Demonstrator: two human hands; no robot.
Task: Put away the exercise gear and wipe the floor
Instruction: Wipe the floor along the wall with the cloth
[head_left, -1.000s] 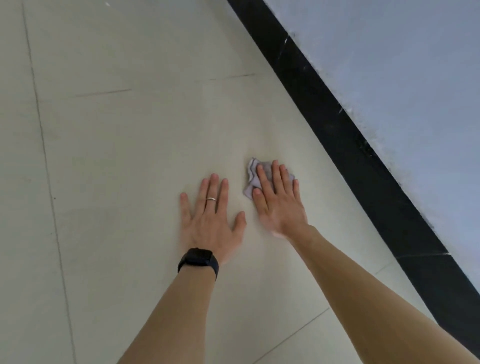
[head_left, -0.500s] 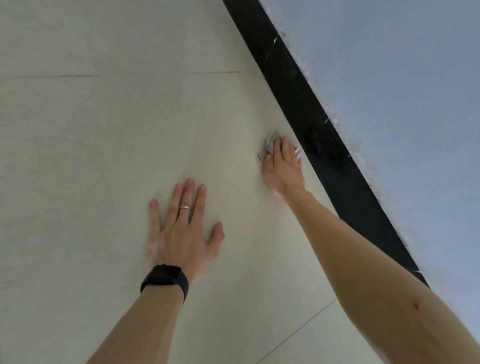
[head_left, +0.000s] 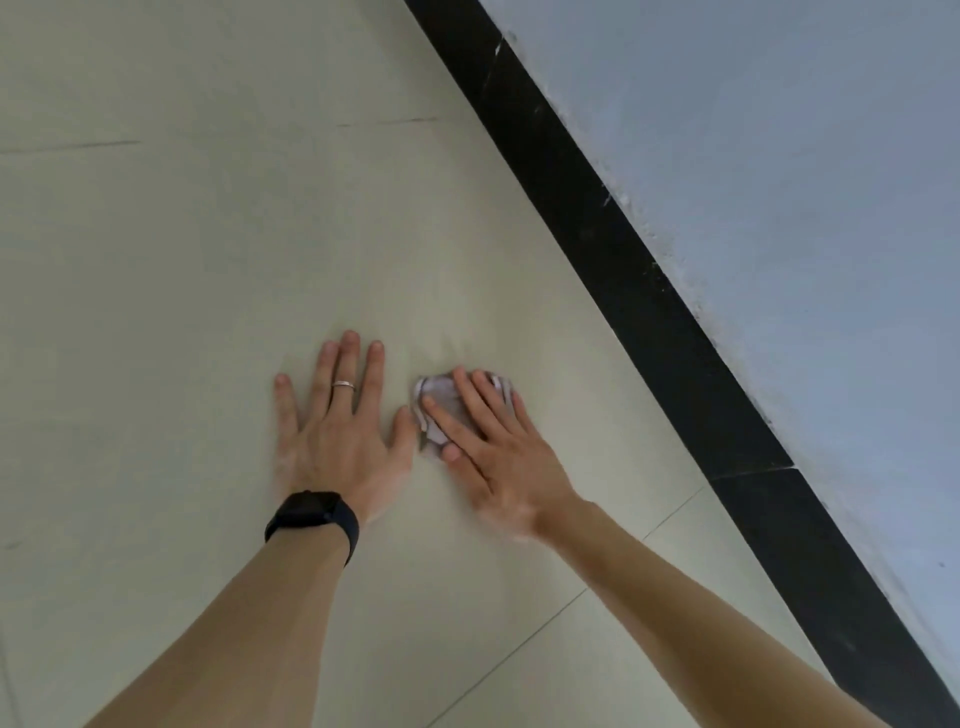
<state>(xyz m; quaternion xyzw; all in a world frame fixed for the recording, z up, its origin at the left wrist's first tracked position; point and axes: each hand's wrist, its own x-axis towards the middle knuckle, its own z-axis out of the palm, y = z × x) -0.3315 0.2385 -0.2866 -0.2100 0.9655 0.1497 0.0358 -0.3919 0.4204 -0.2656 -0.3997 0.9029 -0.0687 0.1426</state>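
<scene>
Well — left hand (head_left: 337, 441) spread flat on floor (head_left: 182, 260), right hand (head_left: 498, 457) flat atop crumpled cloth (head_left: 436, 387) — no clear axis.

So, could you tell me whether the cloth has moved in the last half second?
Yes. The cloth under the right hand has slid away from the black baseboard, toward the left hand's thumb.

Left hand (head_left: 337, 441) flat, fingers spread; right hand (head_left: 498, 457) flat, fingers extended
</scene>
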